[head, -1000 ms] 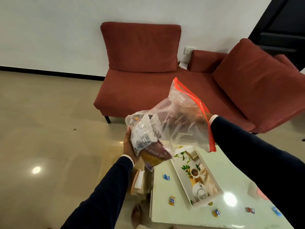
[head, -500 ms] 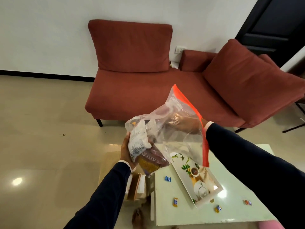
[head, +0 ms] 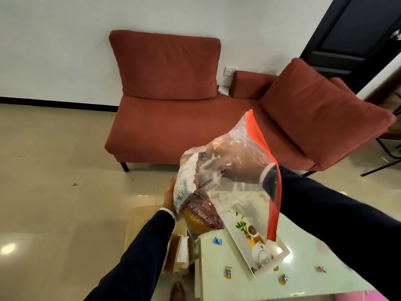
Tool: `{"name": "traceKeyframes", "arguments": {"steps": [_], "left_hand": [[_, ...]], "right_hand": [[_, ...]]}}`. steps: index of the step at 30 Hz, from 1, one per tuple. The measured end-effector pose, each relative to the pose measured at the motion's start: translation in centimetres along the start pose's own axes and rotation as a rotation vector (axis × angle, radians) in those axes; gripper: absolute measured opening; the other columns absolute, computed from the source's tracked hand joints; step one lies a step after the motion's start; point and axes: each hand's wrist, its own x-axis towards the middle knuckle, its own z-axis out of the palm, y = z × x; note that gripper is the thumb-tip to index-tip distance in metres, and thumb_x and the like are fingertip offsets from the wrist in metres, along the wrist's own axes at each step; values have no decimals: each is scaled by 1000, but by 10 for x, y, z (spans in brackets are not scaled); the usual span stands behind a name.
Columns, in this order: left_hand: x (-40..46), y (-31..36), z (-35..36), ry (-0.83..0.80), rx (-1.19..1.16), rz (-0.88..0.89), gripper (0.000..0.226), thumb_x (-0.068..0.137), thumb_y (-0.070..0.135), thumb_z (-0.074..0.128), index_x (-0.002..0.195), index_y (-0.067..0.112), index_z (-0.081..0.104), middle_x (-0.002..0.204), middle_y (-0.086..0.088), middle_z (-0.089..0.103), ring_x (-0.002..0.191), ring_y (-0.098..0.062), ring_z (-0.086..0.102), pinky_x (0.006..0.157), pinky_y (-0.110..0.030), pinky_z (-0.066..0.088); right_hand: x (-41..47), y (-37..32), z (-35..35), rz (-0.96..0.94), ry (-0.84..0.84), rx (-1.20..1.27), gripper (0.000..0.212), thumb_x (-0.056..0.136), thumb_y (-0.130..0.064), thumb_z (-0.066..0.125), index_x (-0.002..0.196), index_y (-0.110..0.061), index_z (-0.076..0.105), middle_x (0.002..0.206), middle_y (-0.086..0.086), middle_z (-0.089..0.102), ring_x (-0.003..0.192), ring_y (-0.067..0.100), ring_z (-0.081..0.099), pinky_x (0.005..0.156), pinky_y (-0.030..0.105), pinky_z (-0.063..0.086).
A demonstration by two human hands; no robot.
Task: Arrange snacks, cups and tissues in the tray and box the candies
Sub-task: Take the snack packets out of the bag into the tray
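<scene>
I hold a clear plastic bag (head: 236, 192) with an orange-red zip strip above the table's left end. My left hand (head: 169, 195) grips the bag's bottom from outside. My right hand (head: 236, 168) is deep inside the bag among the snack packets, one white (head: 184, 187) and one maroon and yellow (head: 201, 220); whether its fingers grip anything I cannot tell. Below lies a white tray (head: 282, 257) printed with a teapot and leaves. Several wrapped candies, such as a blue one (head: 217, 241) and an orange one (head: 228, 272), are scattered on the pale green table (head: 217, 285).
A red sofa (head: 169, 124) with a loose cushion (head: 321, 114) stands behind the table, against a white wall. A dark door (head: 355, 35) is at the upper right. A cardboard box (head: 173, 253) sits on the floor left of the table. A bare foot (head: 176, 292) shows below.
My right hand has pushed deeper into the bag, up to the cuff. The view has shifted, so the sofa and table sit further right and lower.
</scene>
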Motion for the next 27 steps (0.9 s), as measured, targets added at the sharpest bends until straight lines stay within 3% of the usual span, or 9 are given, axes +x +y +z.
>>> {"name": "traceKeyframes", "arguments": {"steps": [3, 6, 8, 10, 13, 17, 21, 24, 27], "left_hand": [[4, 5, -5, 34, 21, 39, 46, 75, 51, 63, 86, 11, 83, 80, -9, 77, 67, -24, 74, 64, -31, 62], [3, 2, -11, 68, -26, 54, 46, 76, 47, 63, 92, 9, 83, 86, -12, 76, 73, -27, 75, 67, -34, 63], [4, -4, -13, 93, -41, 72, 47, 76, 49, 62, 93, 10, 84, 88, -13, 77, 77, -28, 76, 67, -36, 63], [8, -13, -15, 148, -14, 83, 46, 80, 52, 60, 89, 14, 85, 88, -11, 77, 77, -27, 76, 71, -36, 62], [16, -26, -19, 237, -14, 138, 48, 87, 55, 54, 88, 19, 85, 89, -9, 76, 81, -26, 75, 76, -36, 60], [30, -41, -23, 383, -17, 252, 46, 94, 49, 47, 79, 27, 85, 72, -1, 75, 65, -17, 74, 59, -28, 60], [42, -54, -34, 513, -97, 315, 44, 100, 40, 43, 82, 37, 84, 76, 5, 76, 73, -14, 73, 68, -27, 61], [52, -79, -43, 641, -116, 422, 54, 104, 3, 46, 90, 47, 75, 76, 19, 71, 66, 6, 68, 56, -16, 59], [55, -105, -41, 721, -61, 488, 46, 102, 13, 48, 85, 45, 77, 74, 18, 70, 76, -1, 67, 63, -16, 57]], "right_hand": [[-24, 12, -31, -10, 180, 173, 31, 102, -4, 49, 126, 17, 52, 122, 42, 55, 110, 55, 55, 96, 57, 46], [-42, 18, -60, -102, 216, 131, 40, 97, -44, 56, 111, -9, 70, 104, 11, 72, 93, 28, 68, 85, 41, 53], [-55, 31, -74, -152, 234, 153, 23, 92, -35, 66, 96, -14, 74, 85, -3, 73, 76, 15, 69, 74, 32, 55], [-65, 57, -76, -123, 273, 290, 15, 85, -26, 78, 99, -21, 77, 85, -12, 75, 78, 5, 71, 74, 22, 55], [-74, 100, -60, -34, 399, 664, 23, 84, -24, 76, 105, -14, 73, 94, -4, 77, 87, 13, 74, 81, 28, 60], [-72, 154, -3, 91, 565, 1277, 15, 94, -10, 63, 108, -8, 62, 88, -7, 74, 77, 3, 69, 66, 17, 56], [-62, 209, 73, 293, 629, 1822, 33, 96, -16, 61, 126, -3, 59, 110, 10, 74, 87, 18, 73, 77, 32, 63], [-51, 242, 141, 471, 552, 1998, 31, 89, -22, 66, 119, -11, 63, 98, 7, 74, 77, 16, 72, 69, 30, 61], [-35, 259, 222, 551, 450, 2025, 13, 88, -18, 65, 101, -16, 66, 85, 2, 73, 75, 15, 69, 67, 25, 57]]}}
